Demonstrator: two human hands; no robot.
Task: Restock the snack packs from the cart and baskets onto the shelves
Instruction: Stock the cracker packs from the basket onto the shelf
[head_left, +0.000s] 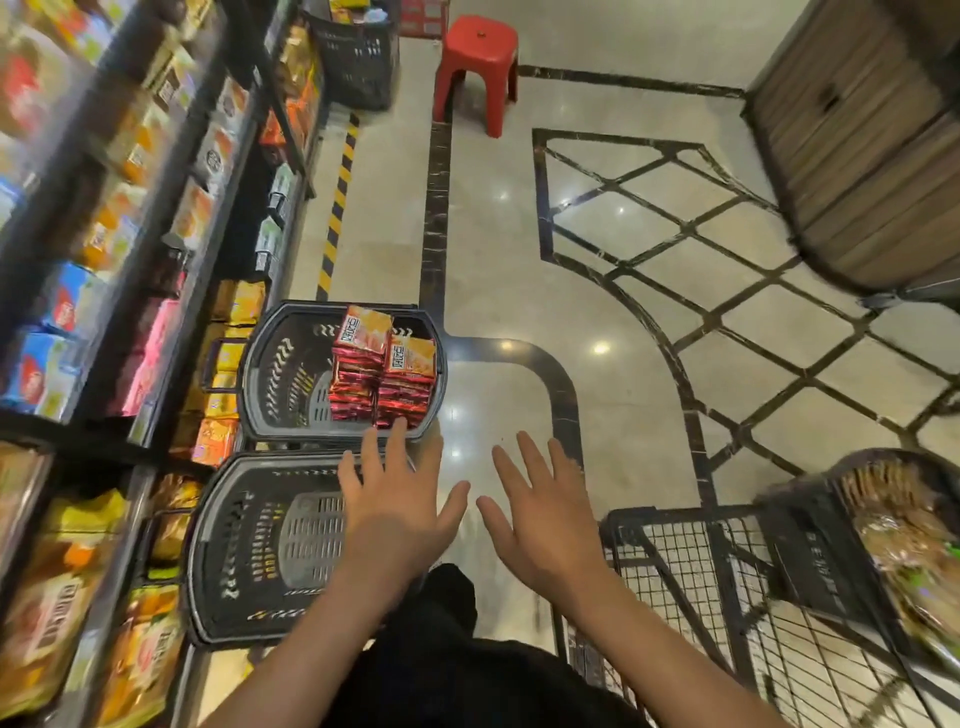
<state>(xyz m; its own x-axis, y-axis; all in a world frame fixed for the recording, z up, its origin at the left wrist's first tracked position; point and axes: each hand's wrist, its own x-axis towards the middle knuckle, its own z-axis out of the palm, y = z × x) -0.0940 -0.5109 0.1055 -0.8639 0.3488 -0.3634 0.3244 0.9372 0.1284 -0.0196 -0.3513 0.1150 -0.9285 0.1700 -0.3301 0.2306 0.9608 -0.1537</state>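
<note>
Showing orange-red snack packs (382, 371) | two stacks | dark basket (260, 374)

Snack packs (382, 371) stacked in far basket (270, 364), shelves (104, 260) left, cart (727, 597) right

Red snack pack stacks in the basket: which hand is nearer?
Left. The left hand reaches with fingertips just short of the red snack packs; the right hand hovers over bare floor, farther right.
</note>
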